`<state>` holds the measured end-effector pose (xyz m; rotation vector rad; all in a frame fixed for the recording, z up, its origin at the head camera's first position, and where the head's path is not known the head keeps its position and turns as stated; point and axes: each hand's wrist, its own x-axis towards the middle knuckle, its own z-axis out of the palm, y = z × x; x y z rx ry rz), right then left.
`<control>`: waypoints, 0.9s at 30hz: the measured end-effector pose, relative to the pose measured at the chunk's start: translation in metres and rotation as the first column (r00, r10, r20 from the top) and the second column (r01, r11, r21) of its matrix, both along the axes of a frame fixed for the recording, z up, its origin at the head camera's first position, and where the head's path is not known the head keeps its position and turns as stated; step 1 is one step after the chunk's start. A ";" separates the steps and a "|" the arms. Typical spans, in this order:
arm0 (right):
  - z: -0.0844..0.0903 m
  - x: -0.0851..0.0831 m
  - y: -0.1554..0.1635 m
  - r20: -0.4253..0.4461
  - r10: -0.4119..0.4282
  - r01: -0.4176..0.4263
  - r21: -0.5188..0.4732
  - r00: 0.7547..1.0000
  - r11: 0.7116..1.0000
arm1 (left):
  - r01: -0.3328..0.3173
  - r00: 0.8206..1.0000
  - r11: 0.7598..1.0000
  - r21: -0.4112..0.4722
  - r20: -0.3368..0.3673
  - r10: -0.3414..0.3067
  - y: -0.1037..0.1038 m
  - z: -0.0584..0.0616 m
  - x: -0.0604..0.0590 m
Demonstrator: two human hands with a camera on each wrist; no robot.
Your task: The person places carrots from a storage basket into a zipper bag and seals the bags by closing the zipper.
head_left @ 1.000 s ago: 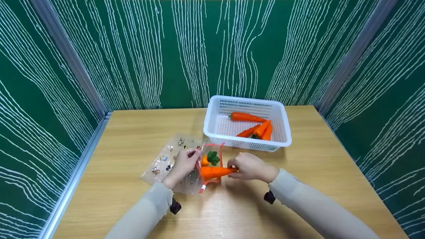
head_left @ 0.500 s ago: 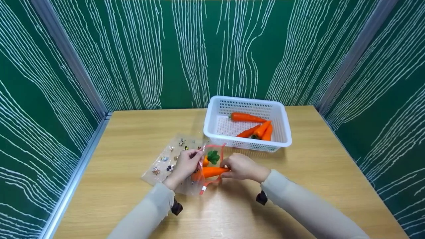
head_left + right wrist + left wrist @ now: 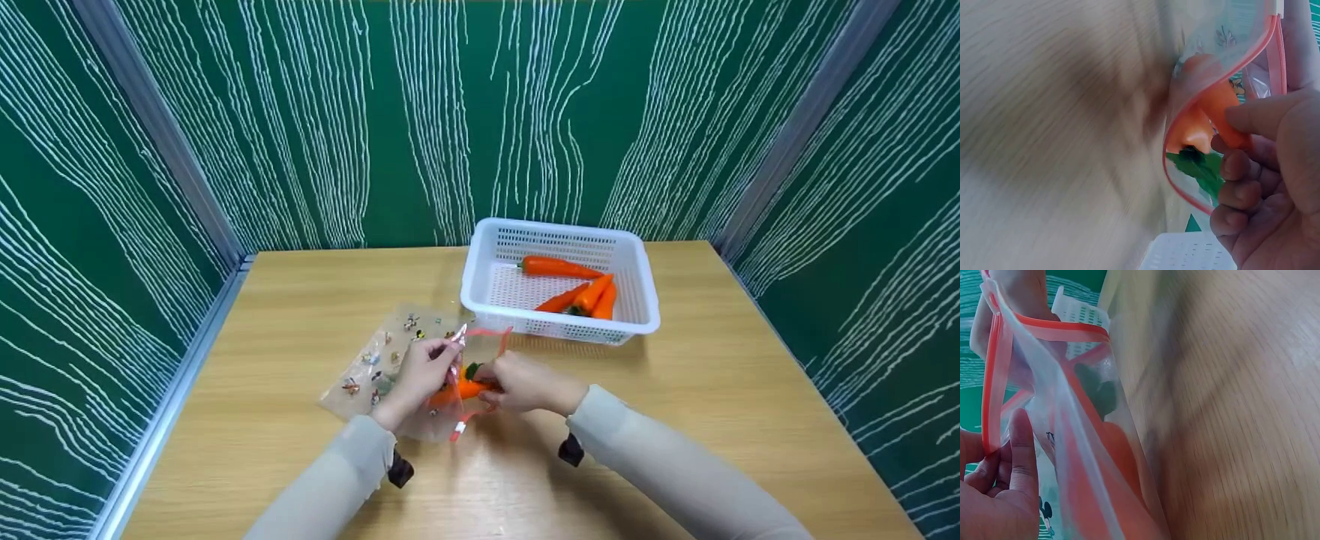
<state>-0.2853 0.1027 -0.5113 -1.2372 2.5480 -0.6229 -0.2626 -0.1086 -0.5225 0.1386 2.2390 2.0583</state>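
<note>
A clear zip bag (image 3: 379, 364) with small printed figures and a red zip strip (image 3: 489, 331) lies on the wooden table (image 3: 712, 390). My left hand (image 3: 424, 369) pinches the strip's upper edge (image 3: 992, 405) and holds the mouth apart. My right hand (image 3: 521, 382) grips an orange carrot (image 3: 466, 389) with green leaves (image 3: 1202, 169) and has it partly inside the bag's mouth (image 3: 1185, 135). Another carrot shows orange through the plastic (image 3: 1112, 455).
A white plastic basket (image 3: 480, 292) stands just behind the hands with three more carrots (image 3: 581, 289) in it. Green patterned walls close in the table on the left, back and right. Bare wood lies to the right and front.
My right hand has pushed the carrot leftward, deeper into the bag, so less of it shows. The left hand has kept its pinch on the zip strip.
</note>
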 end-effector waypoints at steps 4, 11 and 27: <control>-0.004 -0.002 -0.004 0.010 -0.005 0.005 -0.018 1.000 1.000 | 0.001 1.000 1.000 0.002 -0.003 -0.001 0.000 0.000 0.000; -0.009 -0.003 -0.006 0.013 -0.002 0.003 -0.058 1.000 0.998 | -0.008 1.000 1.000 -0.027 -0.008 0.007 -0.001 0.000 0.000; 0.009 -0.009 0.018 0.002 -0.042 0.042 -0.085 0.999 0.996 | -0.025 0.999 0.996 -0.083 -0.040 0.021 -0.001 -0.001 0.000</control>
